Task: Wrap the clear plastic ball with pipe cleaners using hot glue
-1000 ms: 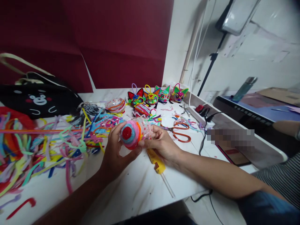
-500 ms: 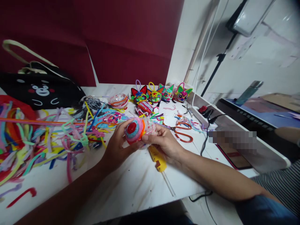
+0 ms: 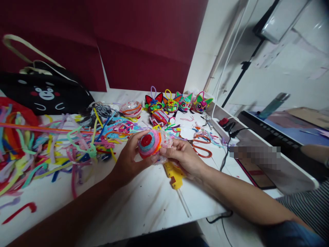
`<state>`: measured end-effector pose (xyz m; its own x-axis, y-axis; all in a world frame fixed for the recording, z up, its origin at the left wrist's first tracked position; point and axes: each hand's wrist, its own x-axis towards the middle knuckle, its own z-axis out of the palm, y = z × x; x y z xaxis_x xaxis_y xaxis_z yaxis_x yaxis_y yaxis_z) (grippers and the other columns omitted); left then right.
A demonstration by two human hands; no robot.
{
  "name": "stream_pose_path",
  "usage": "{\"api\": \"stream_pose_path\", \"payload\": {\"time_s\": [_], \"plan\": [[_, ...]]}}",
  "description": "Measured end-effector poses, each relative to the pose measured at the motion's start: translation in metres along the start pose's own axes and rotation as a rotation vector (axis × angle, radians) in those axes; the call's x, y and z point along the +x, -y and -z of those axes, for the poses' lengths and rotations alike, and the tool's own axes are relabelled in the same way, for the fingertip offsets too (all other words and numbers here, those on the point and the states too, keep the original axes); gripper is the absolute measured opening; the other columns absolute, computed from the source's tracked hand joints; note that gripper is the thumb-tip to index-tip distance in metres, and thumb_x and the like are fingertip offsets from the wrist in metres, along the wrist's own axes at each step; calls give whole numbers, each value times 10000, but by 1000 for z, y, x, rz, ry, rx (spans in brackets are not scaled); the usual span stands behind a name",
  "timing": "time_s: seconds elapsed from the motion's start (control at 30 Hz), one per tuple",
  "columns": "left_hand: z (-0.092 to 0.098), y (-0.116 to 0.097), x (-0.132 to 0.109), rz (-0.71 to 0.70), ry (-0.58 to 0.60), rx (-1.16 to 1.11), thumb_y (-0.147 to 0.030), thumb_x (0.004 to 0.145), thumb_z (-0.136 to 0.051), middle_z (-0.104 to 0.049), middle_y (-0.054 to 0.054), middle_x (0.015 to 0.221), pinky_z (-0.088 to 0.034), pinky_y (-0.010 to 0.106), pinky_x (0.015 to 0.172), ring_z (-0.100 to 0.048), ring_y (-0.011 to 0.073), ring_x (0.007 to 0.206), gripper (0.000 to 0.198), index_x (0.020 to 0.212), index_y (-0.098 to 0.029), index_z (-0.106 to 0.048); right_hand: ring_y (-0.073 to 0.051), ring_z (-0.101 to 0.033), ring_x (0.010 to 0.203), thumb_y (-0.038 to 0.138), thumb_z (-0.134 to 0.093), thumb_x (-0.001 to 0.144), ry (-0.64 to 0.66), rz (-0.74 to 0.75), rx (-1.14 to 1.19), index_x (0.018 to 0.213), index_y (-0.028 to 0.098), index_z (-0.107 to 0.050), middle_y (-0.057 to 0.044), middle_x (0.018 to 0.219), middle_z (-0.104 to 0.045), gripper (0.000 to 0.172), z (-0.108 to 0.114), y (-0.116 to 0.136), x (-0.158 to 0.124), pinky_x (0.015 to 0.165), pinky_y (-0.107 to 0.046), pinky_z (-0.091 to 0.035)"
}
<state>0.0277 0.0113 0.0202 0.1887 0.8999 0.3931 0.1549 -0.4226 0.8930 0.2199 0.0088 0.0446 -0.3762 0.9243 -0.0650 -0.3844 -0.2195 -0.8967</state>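
Above the middle of the white desk (image 3: 144, 202), back from its front edge, a clear ball (image 3: 153, 145) is held between two bare hands. Its near face is wound with fuzzy rings: a red centre, then blue, pink and orange; the side toward the right hand is see-through and speckled. The left hand (image 3: 128, 154) curves round the ball's left side, thumb beneath, its grip only as wide as the ball. The right hand (image 3: 183, 156) pinches the speckled side, thumb and fingers drawn close on it. Just below that hand, a yellow glue gun (image 3: 173, 175) lies on the desk, a clear glue stick (image 3: 183, 203) pointing from it toward the front edge. Orange-handled scissors (image 3: 203, 151) lie beyond the right hand. Cut chenille stems (image 3: 59, 151) heap over the desk's left part, and a red hooked stem (image 3: 20, 212) lies near the front left. Toward the back edge stand four cat-faced ornaments (image 3: 155, 105), with a striped clear shell (image 3: 130, 109) to their left. A black tote bag (image 3: 48, 94) rests at the back left corner.
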Motion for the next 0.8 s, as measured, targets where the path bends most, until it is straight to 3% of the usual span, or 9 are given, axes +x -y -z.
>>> {"api": "stream_pose_path", "payload": {"time_s": [0.13,0.27,0.37,0.63,0.8], "plan": [[0,7,-2,6,28,-49,-427,783,-839,-563,141,1460,-523,502,1118,-579,354,1353,698,1367,-243,-503,-119,-663,549,326,-988,550,-10,-2,11,738,183,-755,-2,680,-746,331,-2,-1,-1,602,-232,-573],[-2,13,-4,4,5,-50,-435,812,-822,-614,108,1394,-569,445,1046,-635,320,1271,646,1358,-258,-525,-90,-579,440,357,-980,574,-6,-22,-10,715,174,-733,13,598,-707,338,-2,-2,-2,428,-193,-463],[-2,13,-4,5,0,-19,-461,811,-813,-658,94,1315,-592,436,980,-679,315,1174,631,1342,-258,-541,-81,-536,391,364,-975,583,-21,-44,-24,699,183,-713,31,558,-683,340,0,-3,-3,377,-188,-419],[1,15,-3,-51,-21,64,-412,832,-776,-683,58,1254,-562,431,991,-670,302,1160,527,1293,-284,-556,-102,-631,542,345,-986,528,-42,-74,-69,720,183,-734,12,647,-718,356,-2,-6,3,496,-184,-500],[2,19,1,-12,-84,31,-426,814,-793,-673,53,1275,-554,463,1026,-660,315,1182,531,1288,-302,-587,-113,-605,557,350,-925,622,63,-42,-368,817,183,-662,8,707,-708,367,20,18,-4,528,-226,-483]]}}
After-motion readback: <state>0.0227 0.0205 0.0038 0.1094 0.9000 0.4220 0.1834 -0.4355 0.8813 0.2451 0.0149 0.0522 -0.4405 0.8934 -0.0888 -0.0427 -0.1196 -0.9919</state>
